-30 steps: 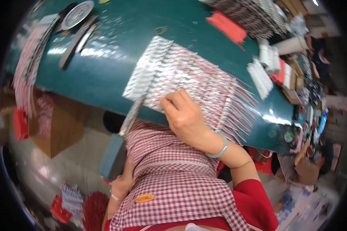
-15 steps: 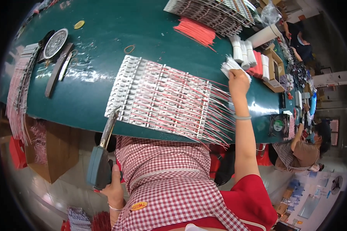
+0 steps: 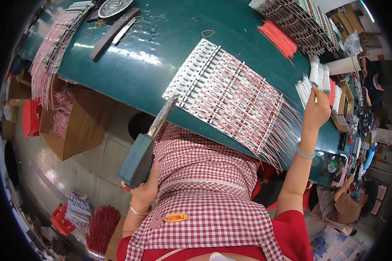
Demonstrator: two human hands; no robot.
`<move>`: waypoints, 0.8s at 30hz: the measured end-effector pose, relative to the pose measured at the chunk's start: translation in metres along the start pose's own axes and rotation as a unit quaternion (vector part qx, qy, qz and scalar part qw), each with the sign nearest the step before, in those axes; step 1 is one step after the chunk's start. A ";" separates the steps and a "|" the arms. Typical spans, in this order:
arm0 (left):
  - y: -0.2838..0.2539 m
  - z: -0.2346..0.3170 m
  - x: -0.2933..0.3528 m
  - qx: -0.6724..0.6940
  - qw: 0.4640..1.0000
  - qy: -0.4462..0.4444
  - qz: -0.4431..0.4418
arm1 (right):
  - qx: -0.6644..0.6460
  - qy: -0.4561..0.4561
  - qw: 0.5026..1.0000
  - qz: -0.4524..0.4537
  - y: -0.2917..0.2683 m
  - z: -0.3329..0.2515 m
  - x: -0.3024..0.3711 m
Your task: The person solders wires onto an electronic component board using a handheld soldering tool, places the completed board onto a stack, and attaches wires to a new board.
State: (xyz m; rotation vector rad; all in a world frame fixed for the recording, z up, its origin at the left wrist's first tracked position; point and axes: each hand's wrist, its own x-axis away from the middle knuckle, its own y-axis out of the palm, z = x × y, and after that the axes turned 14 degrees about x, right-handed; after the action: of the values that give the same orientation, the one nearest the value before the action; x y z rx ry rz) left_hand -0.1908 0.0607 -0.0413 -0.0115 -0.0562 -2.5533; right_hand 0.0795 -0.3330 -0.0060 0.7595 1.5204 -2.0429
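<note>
My left hand [image 3: 147, 186] is wrapped round the handle of a blue-grey hand tool [image 3: 137, 158] with a long, stained metal nose. The nose tip meets the near left edge of a panel of pale grey connector strips [image 3: 195, 75]. Thin red and white wires [image 3: 285, 130] run across the panel and fan out past its right side. At the far right my right hand [image 3: 318, 108] is pinched closed against a loose bundle of white wires [image 3: 304, 89]. What its fingertips hold is too small to make out.
Red wires [image 3: 276, 40] lie beside stacked strip panels [image 3: 298, 21] at the back right. Tied white bundles [image 3: 320, 75] and an open carton [image 3: 343, 104] stand beyond my right hand. More wired strips [image 3: 61, 48] hang over the left edge above a cardboard box [image 3: 74, 126]. A co-worker [image 3: 350, 200] sits at right.
The whole view has turned, so the table and panel appear shifted right and tilted. My right hand has gone from atop the white bundle to its near edge. The tool's tip stays at the panel.
</note>
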 end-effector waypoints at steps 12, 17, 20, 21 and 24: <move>-0.004 0.006 -0.002 -0.013 1.000 0.007 -0.007 | 0.061 0.031 0.992 -0.111 0.062 0.041 0.024; 0.003 0.012 -0.005 -0.022 0.998 0.059 -0.019 | 0.056 0.048 0.995 -0.068 0.045 0.032 0.013; 0.002 0.012 -0.003 -0.026 0.998 0.057 -0.020 | -0.013 0.064 0.998 0.000 0.005 0.014 -0.002; 0.001 0.013 -0.002 -0.025 0.998 0.047 -0.017 | -0.100 0.050 0.994 0.010 -0.018 -0.002 -0.005; 0.002 0.012 0.002 0.020 1.000 0.007 0.002 | -0.341 -0.006 0.940 -0.015 -0.090 -0.082 0.009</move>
State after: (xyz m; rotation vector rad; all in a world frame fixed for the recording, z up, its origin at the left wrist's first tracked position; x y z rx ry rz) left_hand -0.1912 0.0581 -0.0293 0.0221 -0.1025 -2.5479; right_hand 0.0253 -0.2308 0.0321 0.4385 2.0557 -1.3663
